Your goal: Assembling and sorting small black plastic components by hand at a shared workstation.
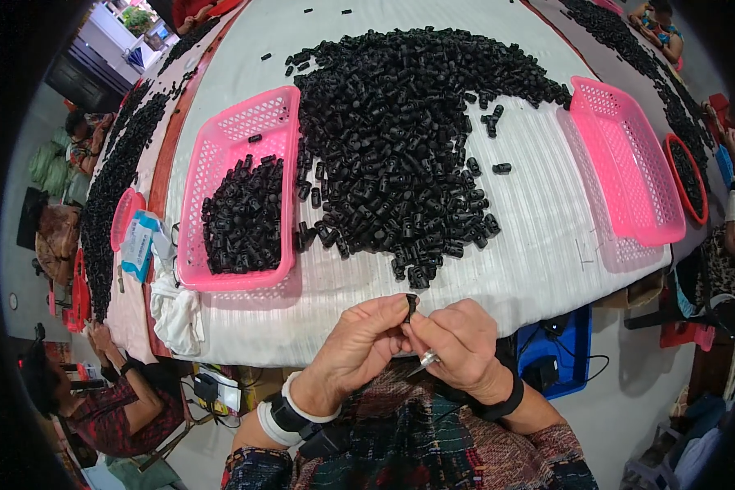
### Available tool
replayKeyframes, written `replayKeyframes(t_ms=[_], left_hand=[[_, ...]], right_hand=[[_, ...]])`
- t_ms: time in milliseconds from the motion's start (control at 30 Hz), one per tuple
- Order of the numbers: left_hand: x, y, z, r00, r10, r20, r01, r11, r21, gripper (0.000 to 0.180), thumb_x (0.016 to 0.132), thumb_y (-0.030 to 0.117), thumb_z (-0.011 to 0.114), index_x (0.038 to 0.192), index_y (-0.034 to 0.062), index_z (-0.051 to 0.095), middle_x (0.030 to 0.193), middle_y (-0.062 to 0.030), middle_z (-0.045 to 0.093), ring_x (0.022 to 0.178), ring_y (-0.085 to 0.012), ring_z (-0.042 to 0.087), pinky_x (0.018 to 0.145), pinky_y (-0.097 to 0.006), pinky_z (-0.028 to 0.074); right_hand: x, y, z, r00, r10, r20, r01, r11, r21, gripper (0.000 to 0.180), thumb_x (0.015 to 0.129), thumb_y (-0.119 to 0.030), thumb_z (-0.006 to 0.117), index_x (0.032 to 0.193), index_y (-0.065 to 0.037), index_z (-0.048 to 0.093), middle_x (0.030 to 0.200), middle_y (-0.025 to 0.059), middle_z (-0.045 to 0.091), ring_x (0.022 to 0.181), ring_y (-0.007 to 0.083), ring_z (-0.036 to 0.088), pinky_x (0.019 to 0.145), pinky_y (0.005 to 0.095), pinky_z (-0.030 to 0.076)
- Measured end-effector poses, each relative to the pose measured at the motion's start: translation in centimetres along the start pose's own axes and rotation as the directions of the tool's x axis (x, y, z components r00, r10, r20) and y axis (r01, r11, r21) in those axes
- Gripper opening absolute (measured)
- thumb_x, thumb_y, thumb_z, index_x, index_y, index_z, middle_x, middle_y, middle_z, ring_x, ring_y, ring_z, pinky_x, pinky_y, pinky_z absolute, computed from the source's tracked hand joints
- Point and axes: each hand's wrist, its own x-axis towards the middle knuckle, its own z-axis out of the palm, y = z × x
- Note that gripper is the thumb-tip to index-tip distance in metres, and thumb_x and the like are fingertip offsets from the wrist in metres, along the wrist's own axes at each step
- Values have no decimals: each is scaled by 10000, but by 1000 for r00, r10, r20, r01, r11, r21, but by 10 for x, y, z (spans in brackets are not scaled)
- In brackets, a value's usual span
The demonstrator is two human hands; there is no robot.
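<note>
Near the table's front edge my two hands meet. My left hand (358, 341) pinches a small black plastic piece (412, 305) between thumb and fingertips. My right hand (459, 343) is closed, its thumb and forefinger at the lower end of that piece. A slim metal tool with a pointed tip (424, 364) sticks out from under the right hand's curled fingers; its exact kind is not clear. Just beyond my hands spreads a large pile of small black cylindrical plastic pieces (392, 147), which look like cord locks.
Left of the pile, a pink basket (189, 237) holds many black pieces. Another pink basket (629, 163) stands at the right. A white cloth (175, 314) and a blue-white packet (139, 245) lie at the left edge. A blue crate (576, 359) sits below the table. Other people work at both sides.
</note>
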Motion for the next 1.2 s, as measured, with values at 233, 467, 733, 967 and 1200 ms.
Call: replayKeyframes(t_ms=[233,467,733,967,1200], left_hand=[[-6,13,8,970,142,-199,-45,905,423,185,886,111,525,976,-44,568,850,-82,607,765,-161,620,663,-253,535],[-9,14,2,996,-89,-23,91,990,105,248,914,193,485,1022,-20,550,877,-86,607,762,-162,614,657,-274,524],[-8,4,-3,994,-13,112,16,1000,-19,286,927,215,463,1065,-18,556,915,-68,608,761,-112,569,651,-233,472],[-7,4,0,1000,8,27,-8,1000,-3,234,902,215,510,990,4,560,863,-68,612,738,-133,587,648,-248,477],[-7,2,2,999,26,-21,-25,999,27,266,911,190,502,1062,-23,558,852,-69,616,727,-113,565,633,-226,448]], right_hand=[[11,-3,-2,916,311,253,-342,935,89,442,602,-67,750,1002,-1,573,813,107,516,639,233,557,509,313,436],[8,-3,0,861,445,248,-509,771,384,406,655,-9,739,1037,1,605,899,73,500,677,107,547,549,208,463],[11,-9,1,836,477,271,-549,739,390,459,650,-13,746,1085,-25,598,906,64,494,700,109,546,584,210,475],[11,-10,3,894,422,153,-448,851,273,441,644,-30,744,1061,-13,604,861,88,546,672,158,558,560,240,479],[6,-5,7,950,305,66,-312,915,255,392,635,-39,736,1008,4,621,820,94,570,609,188,546,499,276,446]])
